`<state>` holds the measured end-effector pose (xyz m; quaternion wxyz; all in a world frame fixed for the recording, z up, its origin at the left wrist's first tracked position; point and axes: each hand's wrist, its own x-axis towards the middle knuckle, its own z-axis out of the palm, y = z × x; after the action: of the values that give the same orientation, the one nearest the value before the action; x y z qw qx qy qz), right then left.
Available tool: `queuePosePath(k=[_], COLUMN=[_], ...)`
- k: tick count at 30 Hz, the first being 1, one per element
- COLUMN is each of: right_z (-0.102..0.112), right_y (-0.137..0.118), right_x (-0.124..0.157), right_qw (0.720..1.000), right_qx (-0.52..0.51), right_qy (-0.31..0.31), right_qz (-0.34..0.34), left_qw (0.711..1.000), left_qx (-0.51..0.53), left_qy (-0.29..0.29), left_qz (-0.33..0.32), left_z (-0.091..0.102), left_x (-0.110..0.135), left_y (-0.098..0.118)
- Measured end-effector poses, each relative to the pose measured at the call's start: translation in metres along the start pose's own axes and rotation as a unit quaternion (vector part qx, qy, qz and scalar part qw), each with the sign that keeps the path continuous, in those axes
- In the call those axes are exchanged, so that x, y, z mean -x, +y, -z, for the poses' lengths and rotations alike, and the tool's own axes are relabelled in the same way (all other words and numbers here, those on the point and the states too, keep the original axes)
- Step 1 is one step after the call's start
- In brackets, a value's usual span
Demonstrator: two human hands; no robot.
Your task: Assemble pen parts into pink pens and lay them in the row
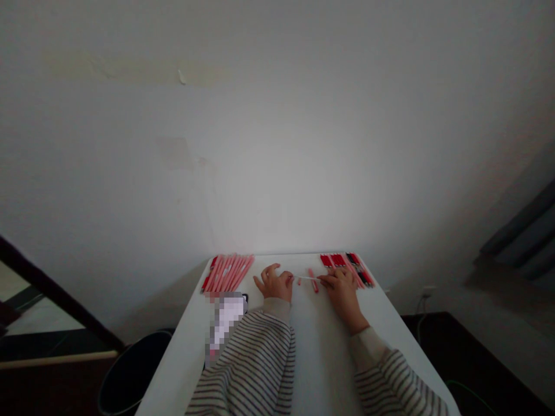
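Observation:
A thin white pen refill (307, 278) stretches level between my two hands above the white table. My left hand (276, 283) pinches its left end between thumb and forefinger, the other fingers spread. At its right end, my right hand (340, 284) grips it with closed fingertips. Just beyond the refill lies a pink pen barrel (315, 285), partly crossed by it. A small pink piece (299, 282) sits to the barrel's left, close to my left fingertips.
Pink pens (229, 271) lie fanned at the table's (321, 358) back left. Rows of red and black pen parts (333, 260) occupy the back right. A blurred-out phone (228, 318) rests beside my left sleeve. A dark bin (134, 370) stands left; the wall (277, 144) rises behind.

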<state>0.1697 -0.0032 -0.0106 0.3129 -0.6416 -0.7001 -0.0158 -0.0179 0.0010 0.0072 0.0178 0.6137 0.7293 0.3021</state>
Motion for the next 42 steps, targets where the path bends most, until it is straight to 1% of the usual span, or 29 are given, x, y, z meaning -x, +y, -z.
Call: queuePosePath(k=[5,10,16,22,29,34,42], right_z=[0.000,-0.001,-0.002,-0.001,-0.002,-0.002,0.001], right_y=[0.001,0.002,0.003,0.003,0.004,0.003,0.001], right_x=[0.001,0.001,0.000,0.000,0.000,0.000,0.000], right_qw=[1.000,1.000,0.999,0.999,0.999,1.000,1.000], right_qx=[0.008,-0.003,0.005,-0.007,-0.006,-0.001,0.004], right_qy=[0.003,0.019,0.036,0.038,0.032,0.019,0.025], right_qz=[-0.003,0.003,0.000,-0.008,-0.009,-0.022,-0.017], left_qw=[1.000,1.000,0.998,0.995,0.992,0.992,0.993], left_qx=[-0.018,-0.013,-0.013,-0.057,-0.078,-0.077,-0.068], left_qy=[-0.009,-0.006,0.017,-0.003,-0.024,-0.024,-0.020], left_qz=[0.005,0.015,0.053,0.086,0.098,0.101,0.098], left_z=[0.000,0.001,0.008,0.014,0.016,0.017,0.018], left_x=[-0.001,-0.001,-0.002,-0.001,0.000,0.000,0.000], left_y=[-0.001,-0.001,0.000,0.000,0.000,0.000,-0.001])
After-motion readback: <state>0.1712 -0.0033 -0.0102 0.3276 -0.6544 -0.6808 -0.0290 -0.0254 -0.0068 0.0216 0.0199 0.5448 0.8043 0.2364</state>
